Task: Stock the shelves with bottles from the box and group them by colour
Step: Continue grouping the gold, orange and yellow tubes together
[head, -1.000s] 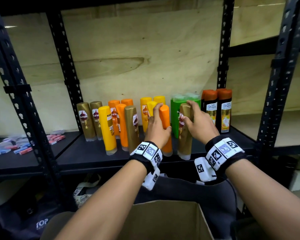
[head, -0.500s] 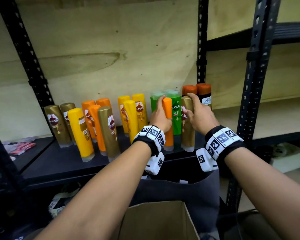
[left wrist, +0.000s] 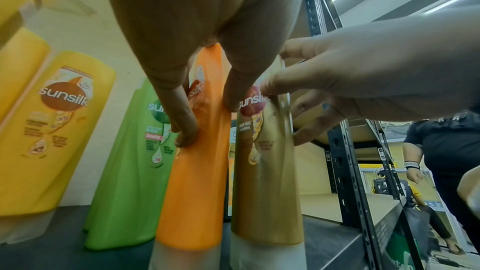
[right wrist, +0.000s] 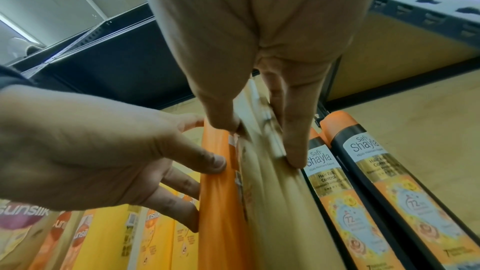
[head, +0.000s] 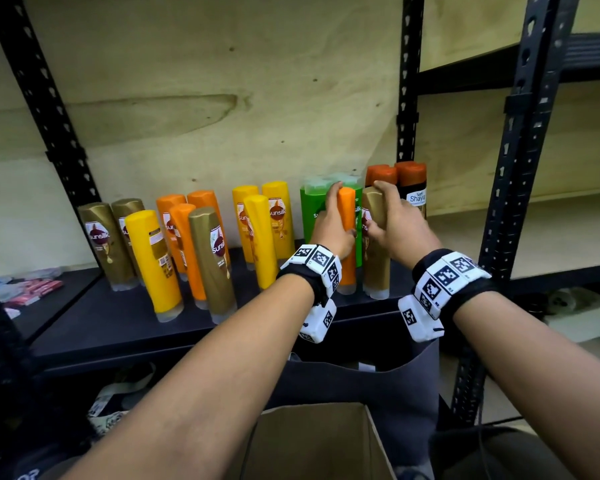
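My left hand [head: 333, 226] grips an orange bottle [head: 347, 216] near its top, thumb on one side and fingers on the other [left wrist: 184, 128]. Beside it, my right hand [head: 390, 223] grips a gold bottle [head: 374, 237] the same way. Both bottles stand upright, side by side, at the front of the black shelf [head: 125, 327], just in front of the green bottles [head: 312, 209]. The left wrist view shows the orange bottle [left wrist: 197, 182] and the gold bottle [left wrist: 267, 182] with their clear caps on the shelf. The cardboard box [head: 312, 445] is below my arms.
Along the shelf stand gold bottles [head: 101, 240], a yellow bottle [head: 153, 261], orange bottles [head: 181, 237], more yellow ones [head: 274, 216] and dark orange-capped bottles [head: 413, 188] at the right. Black uprights [head: 513, 168] frame the bay. A person [left wrist: 446, 151] stands off to the right.
Both hands have carried the orange and gold bottles a little to the right along the shelf, from before the yellow and green bottles to before the green and dark ones. My view has swung left.
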